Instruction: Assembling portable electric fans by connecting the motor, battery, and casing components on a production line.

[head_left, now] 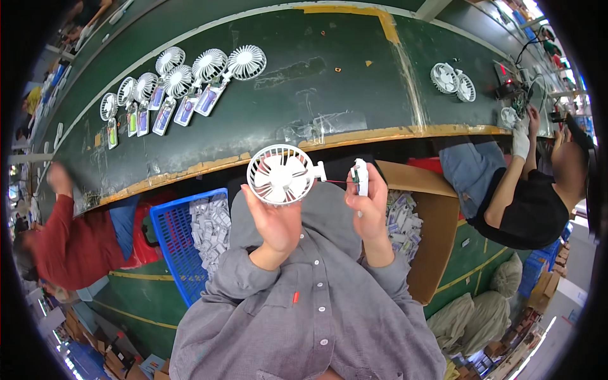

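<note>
My left hand (278, 227) holds a white fan head (281, 175) from below, its round cage and blades facing up. A short neck sticks out of its right side. In my right hand (373, 209), pinched between thumb and fingers, is a white handle piece (362, 177) with a small green circuit board on it. A thin red wire (337, 182) spans the gap between the fan head and this piece. Both hands are over my lap, just short of the green bench's (285, 95) front edge.
Several white fans (178, 81) with open handles lie at the bench's left, two fan heads (453, 82) at its right. A blue crate (174, 244) and a cardboard box (437, 234), both holding small white parts, flank me. A person sits on each side.
</note>
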`<action>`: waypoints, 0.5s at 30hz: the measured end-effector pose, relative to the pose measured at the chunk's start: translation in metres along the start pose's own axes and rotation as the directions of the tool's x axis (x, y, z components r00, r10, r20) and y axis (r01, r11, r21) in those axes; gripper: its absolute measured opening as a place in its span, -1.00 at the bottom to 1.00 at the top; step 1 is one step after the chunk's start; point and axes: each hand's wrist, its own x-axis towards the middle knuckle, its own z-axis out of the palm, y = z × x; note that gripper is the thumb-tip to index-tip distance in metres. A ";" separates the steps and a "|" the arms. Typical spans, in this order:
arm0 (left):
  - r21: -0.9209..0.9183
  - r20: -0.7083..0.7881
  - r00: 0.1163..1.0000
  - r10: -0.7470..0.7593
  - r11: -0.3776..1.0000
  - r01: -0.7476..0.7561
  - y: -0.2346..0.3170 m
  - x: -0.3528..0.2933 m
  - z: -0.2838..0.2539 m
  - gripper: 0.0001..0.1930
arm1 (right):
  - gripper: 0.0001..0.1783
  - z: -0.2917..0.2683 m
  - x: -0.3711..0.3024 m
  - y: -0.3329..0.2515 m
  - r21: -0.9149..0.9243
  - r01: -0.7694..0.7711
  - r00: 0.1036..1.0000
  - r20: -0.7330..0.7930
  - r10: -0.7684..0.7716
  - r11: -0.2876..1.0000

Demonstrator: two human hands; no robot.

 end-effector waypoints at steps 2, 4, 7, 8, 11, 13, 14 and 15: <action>0.028 0.028 0.999 -0.028 0.999 0.028 0.003 -0.001 -0.002 -0.32 | -0.57 -0.001 -0.001 0.000 -0.050 0.016 1.000 -0.023 -0.018 0.999; 0.008 0.055 0.996 -0.065 0.998 0.065 0.004 -0.001 -0.003 -0.32 | -0.58 -0.004 -0.001 0.002 0.079 -0.013 0.999 0.042 0.009 0.997; -0.040 0.060 0.996 -0.059 0.997 0.061 0.003 -0.003 -0.004 -0.31 | -0.61 -0.006 -0.002 0.004 0.283 -0.188 0.978 0.146 0.152 0.940; -0.066 0.049 0.999 -0.024 0.997 0.027 0.003 -0.002 -0.006 -0.31 | -0.60 -0.014 -0.002 0.011 0.643 -0.251 0.968 0.168 0.187 0.723; 0.013 -0.058 0.991 0.118 0.993 -0.117 0.018 0.007 -0.020 -0.28 | -0.55 -0.035 0.004 0.004 0.512 -0.025 0.999 0.044 0.003 0.859; 0.062 0.033 0.999 -0.006 0.998 0.004 0.016 0.011 -0.024 -0.30 | -0.54 -0.022 0.003 -0.002 0.526 -0.153 0.981 0.181 0.066 0.836; 0.026 0.018 1.000 -0.020 0.999 0.019 0.014 0.014 -0.024 -0.32 | -0.52 -0.019 0.007 -0.002 0.517 -0.149 0.979 0.199 0.052 0.843; 0.058 0.006 0.999 -0.032 0.998 0.032 0.015 0.013 -0.023 -0.33 | -0.51 -0.015 0.006 -0.005 0.508 -0.127 0.980 0.199 0.027 0.852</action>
